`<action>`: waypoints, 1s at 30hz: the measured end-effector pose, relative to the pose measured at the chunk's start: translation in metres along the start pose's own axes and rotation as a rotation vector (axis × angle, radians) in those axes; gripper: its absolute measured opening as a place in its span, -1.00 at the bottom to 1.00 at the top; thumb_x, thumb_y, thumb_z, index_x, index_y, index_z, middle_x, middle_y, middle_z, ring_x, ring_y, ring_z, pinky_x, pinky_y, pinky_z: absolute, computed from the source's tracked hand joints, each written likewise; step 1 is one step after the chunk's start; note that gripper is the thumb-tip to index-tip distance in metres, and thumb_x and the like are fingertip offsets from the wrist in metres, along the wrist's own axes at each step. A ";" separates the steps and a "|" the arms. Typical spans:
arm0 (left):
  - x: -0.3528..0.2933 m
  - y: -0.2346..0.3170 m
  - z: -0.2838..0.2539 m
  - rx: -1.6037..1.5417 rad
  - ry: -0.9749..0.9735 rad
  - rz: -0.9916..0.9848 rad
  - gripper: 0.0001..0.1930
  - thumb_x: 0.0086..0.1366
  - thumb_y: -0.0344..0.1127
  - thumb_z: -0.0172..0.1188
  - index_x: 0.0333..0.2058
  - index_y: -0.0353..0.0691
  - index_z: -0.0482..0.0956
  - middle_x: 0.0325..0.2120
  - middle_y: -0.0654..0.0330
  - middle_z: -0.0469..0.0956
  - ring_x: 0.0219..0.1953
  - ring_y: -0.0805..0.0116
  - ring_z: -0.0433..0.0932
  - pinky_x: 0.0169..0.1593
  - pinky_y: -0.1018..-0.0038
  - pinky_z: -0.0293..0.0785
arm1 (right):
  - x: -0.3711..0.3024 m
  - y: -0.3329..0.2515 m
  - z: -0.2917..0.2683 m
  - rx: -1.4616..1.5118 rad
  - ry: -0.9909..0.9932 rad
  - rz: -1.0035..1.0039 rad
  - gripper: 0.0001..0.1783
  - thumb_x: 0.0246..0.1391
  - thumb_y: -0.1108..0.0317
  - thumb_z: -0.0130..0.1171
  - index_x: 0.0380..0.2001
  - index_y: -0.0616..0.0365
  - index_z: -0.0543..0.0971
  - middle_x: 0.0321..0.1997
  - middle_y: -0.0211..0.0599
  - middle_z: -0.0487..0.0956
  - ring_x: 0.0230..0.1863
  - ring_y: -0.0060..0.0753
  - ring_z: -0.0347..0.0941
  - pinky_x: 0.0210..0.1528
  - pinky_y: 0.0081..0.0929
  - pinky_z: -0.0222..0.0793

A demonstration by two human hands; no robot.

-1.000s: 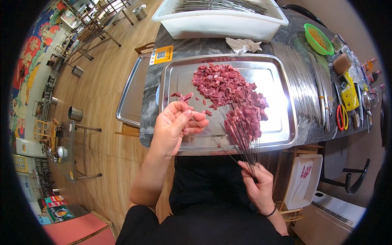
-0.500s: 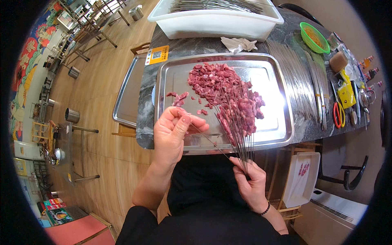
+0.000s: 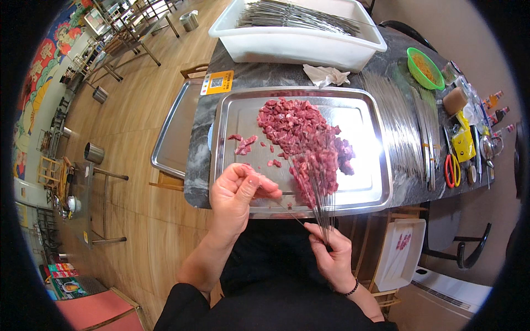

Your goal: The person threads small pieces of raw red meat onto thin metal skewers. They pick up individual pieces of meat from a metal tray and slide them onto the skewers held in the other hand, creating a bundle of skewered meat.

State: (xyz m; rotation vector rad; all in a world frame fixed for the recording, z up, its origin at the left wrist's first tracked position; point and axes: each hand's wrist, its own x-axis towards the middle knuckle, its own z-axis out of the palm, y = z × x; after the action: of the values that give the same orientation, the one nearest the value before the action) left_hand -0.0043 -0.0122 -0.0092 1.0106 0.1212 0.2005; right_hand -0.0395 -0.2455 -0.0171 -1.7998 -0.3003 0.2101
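I note left hand (image 3: 232,196) pinching a thin skewer (image 3: 297,219) over a steel tray (image 3: 237,174) of heaped diced meat (image 3: 295,121), white tub (image 3: 298,48) of skewers (image 3: 298,19) beyond, right hand (image 3: 334,251) clasping a skewer bundle (image 3: 323,215), green basket (image 3: 415,75) holding orange bits (image 3: 424,65).

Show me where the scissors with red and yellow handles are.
In the head view, the red and yellow handled scissors lie at right on the dark marbled tabletop, between thin metal skewers and the yellow plastic packet.
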 end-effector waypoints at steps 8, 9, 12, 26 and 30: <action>0.009 0.015 -0.014 0.777 0.002 -0.030 -0.87 0.32 -0.41 0.27 -0.38 -0.32 0.55 -0.58 0.39 0.49 -0.52 0.68 0.41 -0.44 0.67 0.30 | 0.018 -0.018 -0.018 -0.108 0.078 -0.031 -0.58 0.04 0.68 0.12 0.00 0.21 0.65 -0.35 -0.26 0.59 -0.37 -0.51 0.47 -0.26 -0.57 0.39; 0.009 0.016 -0.011 0.748 -0.010 -0.081 -0.86 0.32 -0.38 0.27 -0.37 -0.32 0.57 -0.58 0.38 0.50 -0.52 0.68 0.41 -0.44 0.66 0.31 | 0.020 -0.025 -0.021 -0.126 0.065 -0.012 -0.58 0.04 0.69 0.12 -0.01 0.21 0.65 -0.35 -0.26 0.59 -0.38 -0.51 0.46 -0.27 -0.57 0.39; 0.009 0.018 -0.010 0.658 -0.130 -0.359 -0.74 0.41 -0.19 0.18 -0.19 -0.31 0.59 -0.45 0.23 0.60 -0.45 0.54 0.56 -0.38 0.62 0.47 | 0.022 -0.038 -0.024 -0.133 0.058 -0.004 -0.58 0.04 0.70 0.12 -0.02 0.22 0.65 -0.38 -0.28 0.57 -0.38 -0.51 0.44 -0.27 -0.57 0.38; 0.019 -0.024 0.015 -0.263 0.005 -0.197 -0.72 0.49 -0.17 0.03 -0.07 -0.28 0.51 -0.16 -0.04 0.65 -0.13 0.12 0.67 -0.05 0.17 0.65 | -0.018 -0.022 -0.042 -0.120 0.078 0.143 -0.59 0.00 0.70 0.10 -0.06 0.25 0.66 -0.40 -0.32 0.56 -0.38 -0.55 0.44 -0.28 -0.61 0.34; 0.015 -0.017 0.019 -0.200 -0.020 -0.190 -0.71 0.49 -0.17 0.03 -0.10 -0.30 0.54 -0.21 -0.05 0.66 -0.18 0.11 0.69 -0.08 0.19 0.66 | -0.017 -0.014 -0.039 -0.122 0.057 0.124 -0.57 0.01 0.68 0.09 -0.02 0.22 0.66 -0.40 -0.31 0.56 -0.37 -0.54 0.46 -0.26 -0.59 0.38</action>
State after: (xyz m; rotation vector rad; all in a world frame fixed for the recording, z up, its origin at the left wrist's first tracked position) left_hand 0.0153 -0.0333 -0.0141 0.7966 0.1743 0.0281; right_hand -0.0453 -0.2835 0.0056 -1.9434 -0.1641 0.2315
